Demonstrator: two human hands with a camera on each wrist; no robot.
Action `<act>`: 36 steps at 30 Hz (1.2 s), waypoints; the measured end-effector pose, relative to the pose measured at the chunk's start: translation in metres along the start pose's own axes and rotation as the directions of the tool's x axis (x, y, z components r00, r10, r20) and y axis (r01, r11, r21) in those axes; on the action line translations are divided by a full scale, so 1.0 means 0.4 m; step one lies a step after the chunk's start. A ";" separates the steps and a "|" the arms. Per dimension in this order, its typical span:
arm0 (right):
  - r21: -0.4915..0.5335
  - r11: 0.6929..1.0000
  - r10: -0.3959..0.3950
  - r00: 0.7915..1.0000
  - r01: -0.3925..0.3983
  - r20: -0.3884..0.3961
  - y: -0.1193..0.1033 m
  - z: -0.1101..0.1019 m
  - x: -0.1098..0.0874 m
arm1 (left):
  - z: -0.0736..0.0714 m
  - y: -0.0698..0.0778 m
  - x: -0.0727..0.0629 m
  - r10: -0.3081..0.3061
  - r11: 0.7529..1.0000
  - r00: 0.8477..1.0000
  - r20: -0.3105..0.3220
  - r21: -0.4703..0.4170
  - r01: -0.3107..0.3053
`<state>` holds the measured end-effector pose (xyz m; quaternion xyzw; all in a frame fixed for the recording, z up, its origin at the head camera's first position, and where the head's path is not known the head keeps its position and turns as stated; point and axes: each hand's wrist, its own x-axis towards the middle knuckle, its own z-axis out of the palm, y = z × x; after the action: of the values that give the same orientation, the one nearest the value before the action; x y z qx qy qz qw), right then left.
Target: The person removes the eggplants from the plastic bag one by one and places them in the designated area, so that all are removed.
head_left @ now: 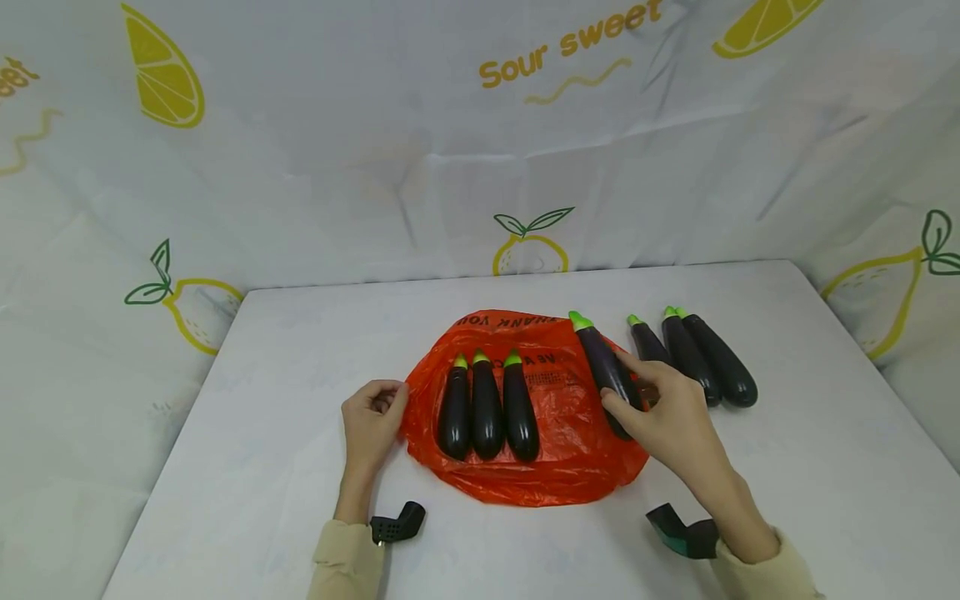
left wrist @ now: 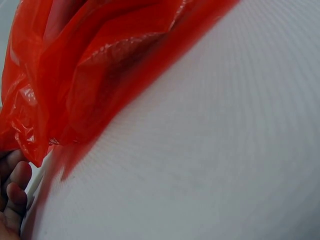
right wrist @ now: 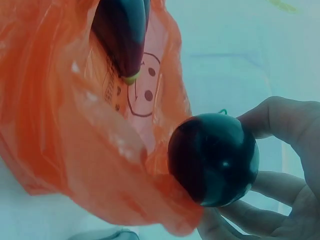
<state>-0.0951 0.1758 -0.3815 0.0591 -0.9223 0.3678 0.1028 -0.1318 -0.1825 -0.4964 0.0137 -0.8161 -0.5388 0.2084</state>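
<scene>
A red plastic bag (head_left: 558,479) with dark print lies spread on the table. Three dark eggplants with green tops, among them a middle eggplant (head_left: 487,412), lie side by side on its left half. At the bag's left edge my left hand (head_left: 372,423) pinches the plastic; the left wrist view shows its fingertips (left wrist: 19,175) against a gathered fold. My right hand (head_left: 672,417) grips another eggplant (head_left: 603,362) between thumb and fingers, over the bag's right side. In the right wrist view the held eggplant's round end (right wrist: 215,159) faces the camera beside the bag's rim.
Three more eggplants (head_left: 718,358) lie together on the table just right of my right hand. The white table (head_left: 255,433) meets a hanging white cloth (head_left: 337,192) with lemon drawings at its far edge. Black wrist devices (head_left: 397,523) are strapped on both arms.
</scene>
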 end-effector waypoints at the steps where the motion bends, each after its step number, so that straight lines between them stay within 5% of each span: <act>1: 0.000 1.000 -0.004 1.000 0.004 -0.006 0.003 -0.002 0.001 | 0.000 0.001 0.000 0.003 1.000 1.000 0.002 -0.002 -0.003; 36: -0.066 0.997 0.021 0.996 -0.027 -0.085 0.103 -0.067 0.034 | -0.002 -0.002 -0.001 -0.019 1.000 1.000 0.006 0.000 0.019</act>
<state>-0.1120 0.2237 -0.3868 0.0288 -0.9296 0.3402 0.1391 -0.1315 -0.1832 -0.4969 0.0196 -0.8167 -0.5408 0.2006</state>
